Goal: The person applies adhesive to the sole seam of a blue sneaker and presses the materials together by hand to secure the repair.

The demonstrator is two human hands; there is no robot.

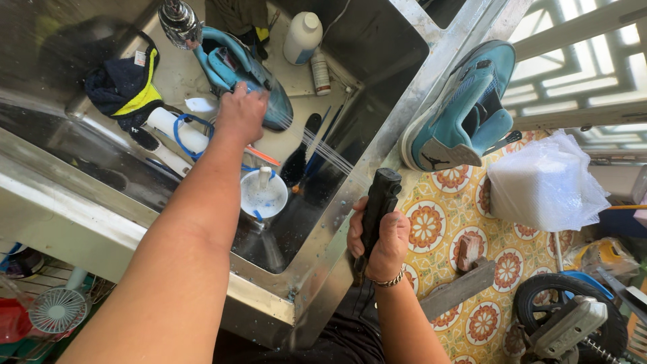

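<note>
Teal sneaker (pixel 259 87) lies in sink (pixel 377 135), pinned under left hand (pixel 239 111); right hand (pixel 381 239) grips black sprayer (pixel 379 202), aimed leftward at it.

Bright daylight pours in from the window lattice (pixel 586 61), blown out white. Beside it the steel sink (pixel 377 168) rim glares; its basin lies in shadow. Edges bend, perhaps a wide lens; focus stays sharp.

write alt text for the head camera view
Seen from above, the left hand holds a blue sneaker in a steel sink while the right hand sprays water at it from a black spray handle. A second blue sneaker rests on the sink's edge.
</note>
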